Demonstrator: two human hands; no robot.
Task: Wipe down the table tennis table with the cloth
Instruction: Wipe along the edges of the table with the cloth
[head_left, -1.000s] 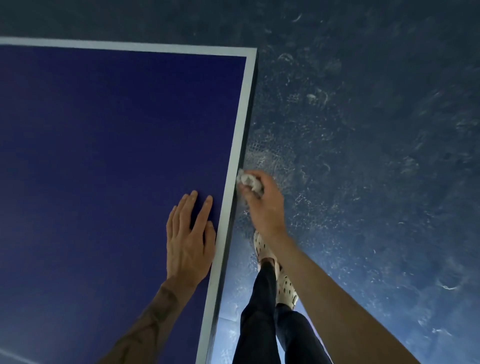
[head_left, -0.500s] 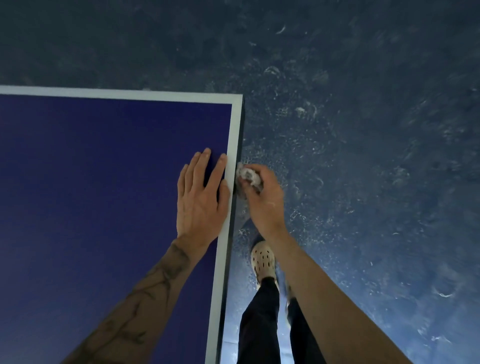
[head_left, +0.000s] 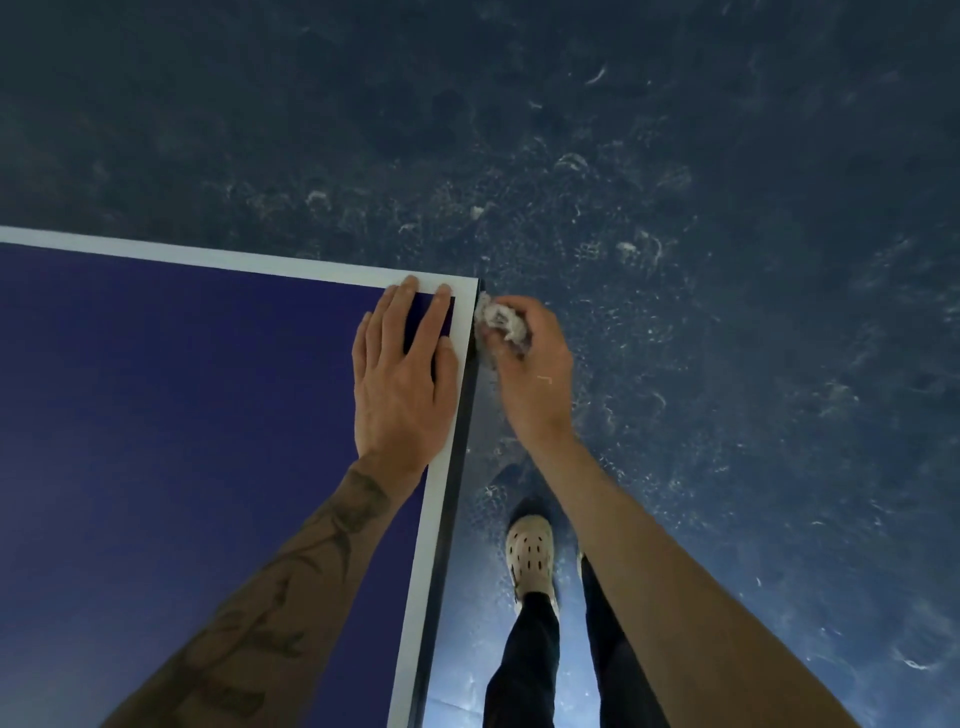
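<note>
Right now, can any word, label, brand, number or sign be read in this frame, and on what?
None can be read.
table tennis table: plain white border lines only, no print.
cloth in the right hand: no label shows.
left forearm: dark tattoo marks, too blurred to read as letters.
shoe: no brand shows.

Table (head_left: 156, 467): dark blue top, white border, corner at upper right.
Left hand (head_left: 402, 374): flat on the top by the corner.
Right hand (head_left: 530, 364): grips cloth (head_left: 498, 319) against the side edge.
Floor (head_left: 727, 260): scuffed blue.
</note>
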